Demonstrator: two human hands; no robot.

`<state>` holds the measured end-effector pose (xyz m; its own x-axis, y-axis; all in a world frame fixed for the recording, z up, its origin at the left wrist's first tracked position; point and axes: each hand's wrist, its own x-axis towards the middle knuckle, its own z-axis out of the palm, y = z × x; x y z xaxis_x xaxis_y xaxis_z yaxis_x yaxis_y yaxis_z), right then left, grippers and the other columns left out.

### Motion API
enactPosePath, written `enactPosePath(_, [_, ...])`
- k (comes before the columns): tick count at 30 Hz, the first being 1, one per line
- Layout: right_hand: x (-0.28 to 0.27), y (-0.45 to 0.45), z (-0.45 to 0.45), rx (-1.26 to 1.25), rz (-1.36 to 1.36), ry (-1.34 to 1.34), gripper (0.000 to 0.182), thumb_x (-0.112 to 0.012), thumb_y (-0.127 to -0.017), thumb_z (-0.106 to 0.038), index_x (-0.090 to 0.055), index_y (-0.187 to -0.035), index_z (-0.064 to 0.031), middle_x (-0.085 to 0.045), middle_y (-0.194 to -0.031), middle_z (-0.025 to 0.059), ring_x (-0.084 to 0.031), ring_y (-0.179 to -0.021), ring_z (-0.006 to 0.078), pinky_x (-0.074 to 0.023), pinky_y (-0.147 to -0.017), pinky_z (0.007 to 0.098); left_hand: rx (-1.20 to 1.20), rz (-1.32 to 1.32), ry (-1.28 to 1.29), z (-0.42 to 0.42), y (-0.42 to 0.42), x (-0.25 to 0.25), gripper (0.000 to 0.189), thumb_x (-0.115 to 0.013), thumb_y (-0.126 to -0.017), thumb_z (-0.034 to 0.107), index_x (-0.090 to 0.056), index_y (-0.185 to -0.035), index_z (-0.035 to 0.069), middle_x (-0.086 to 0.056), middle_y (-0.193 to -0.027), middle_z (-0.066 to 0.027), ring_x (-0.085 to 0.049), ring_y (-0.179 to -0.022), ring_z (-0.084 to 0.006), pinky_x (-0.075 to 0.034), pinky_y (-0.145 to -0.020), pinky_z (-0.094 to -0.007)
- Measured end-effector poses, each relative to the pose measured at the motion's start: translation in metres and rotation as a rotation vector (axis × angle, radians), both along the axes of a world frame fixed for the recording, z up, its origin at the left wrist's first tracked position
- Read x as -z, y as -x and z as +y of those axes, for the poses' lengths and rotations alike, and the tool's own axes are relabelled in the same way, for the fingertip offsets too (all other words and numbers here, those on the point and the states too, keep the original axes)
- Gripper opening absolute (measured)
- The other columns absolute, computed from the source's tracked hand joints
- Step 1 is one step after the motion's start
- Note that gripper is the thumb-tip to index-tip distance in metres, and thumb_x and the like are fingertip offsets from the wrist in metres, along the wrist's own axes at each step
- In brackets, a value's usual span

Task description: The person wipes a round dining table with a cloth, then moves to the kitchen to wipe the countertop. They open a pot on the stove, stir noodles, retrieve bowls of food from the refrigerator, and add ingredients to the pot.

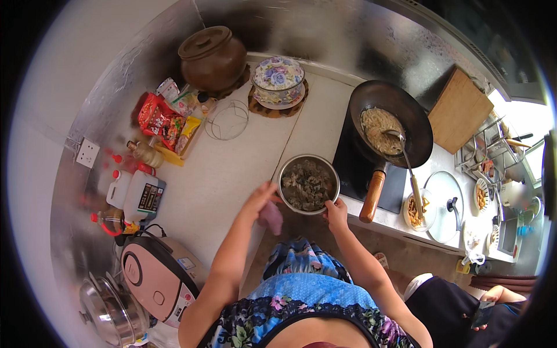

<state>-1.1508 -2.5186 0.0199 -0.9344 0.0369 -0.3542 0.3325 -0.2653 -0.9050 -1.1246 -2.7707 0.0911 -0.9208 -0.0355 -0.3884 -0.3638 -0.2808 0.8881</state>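
A round stainless steel bowl [309,184] of dark, chopped food is near the counter's front edge. My right hand [337,214] grips its rim at the lower right. At the bowl's left side is my left hand [262,199], slightly blurred, with a purple cloth [271,217] hanging under it; whether the fingers touch the rim is unclear. A dark wok [417,130] with a wooden handle [373,198] stands on the black cooktop [394,191], up and right of the bowl. It holds pale shredded food and a metal ladle [407,154].
A floral lidded pot [278,80], a brown clay pot [213,58] and a wire rack [227,120] stand at the back. A pink rice cooker [159,276] is at left. A glass lid [441,204] lies right of the cooktop. Another person [452,309] holds a phone at lower right.
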Motion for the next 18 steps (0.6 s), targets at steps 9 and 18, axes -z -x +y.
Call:
enactPosePath(9, [0.001,-0.039,0.015,-0.077,0.006,-0.041,0.006,-0.056,-0.081,-0.007,-0.056,-0.083,-0.0015,-0.059,-0.063,0.004,-0.051,-0.046,0.0096,-0.0401,-0.042,0.0214,-0.226,0.046,0.576,-0.137,0.085,0.044,0.063,-0.063,-0.084,0.049,-0.049,-0.123,0.001,-0.061,-0.105,-0.0239,-0.061,-0.093,-0.032,-0.05,-0.078,-0.0433])
enactPosePath(18, [-0.01,-0.076,0.042,0.027,-0.05,-0.008,0.005,-0.057,-0.083,-0.006,-0.057,-0.084,-0.0013,-0.058,-0.064,0.0031,-0.05,-0.046,0.0089,-0.0386,-0.042,0.0217,-0.35,0.483,1.531,-0.054,0.075,0.09,0.059,-0.066,-0.081,0.035,-0.05,-0.131,0.008,-0.039,-0.139,-0.0191,-0.035,-0.125,-0.0419,-0.032,-0.104,-0.0481])
